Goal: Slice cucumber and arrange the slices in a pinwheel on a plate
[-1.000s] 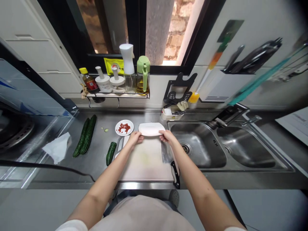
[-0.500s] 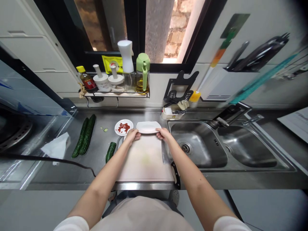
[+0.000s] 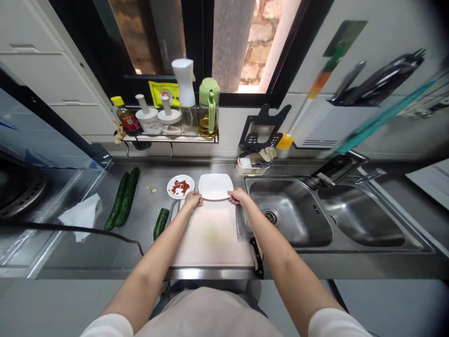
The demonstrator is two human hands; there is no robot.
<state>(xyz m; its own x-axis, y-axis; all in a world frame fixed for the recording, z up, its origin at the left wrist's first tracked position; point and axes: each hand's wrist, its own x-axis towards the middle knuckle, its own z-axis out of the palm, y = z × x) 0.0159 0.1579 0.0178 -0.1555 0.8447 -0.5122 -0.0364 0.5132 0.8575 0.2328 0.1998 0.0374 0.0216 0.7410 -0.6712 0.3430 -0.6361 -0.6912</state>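
Observation:
A white, roughly square plate (image 3: 215,186) is at the far edge of the pale cutting board (image 3: 206,243). My left hand (image 3: 193,200) pinches its near left corner, and my right hand (image 3: 239,196) pinches the near right corner. Whether the plate's underside rests on anything is hidden. Just left of it stands a round white plate (image 3: 171,191) with chopped red pieces (image 3: 180,187) on it. A short length of cucumber (image 3: 161,223) lies beside the board on the left. Along the board's right side is a knife with a black handle (image 3: 256,256).
Two whole cucumbers (image 3: 122,201) and a crumpled white paper towel (image 3: 81,213) lie on the left counter. A double steel sink (image 3: 291,215) with a tap (image 3: 336,171) is at right. A rack (image 3: 168,138) of seasoning bottles hangs behind. A black cable (image 3: 115,234) crosses the left.
The white square plate has tipped from nearly edge-on, so its upper face shows more now. Both hands keep hold of it at the near corners.

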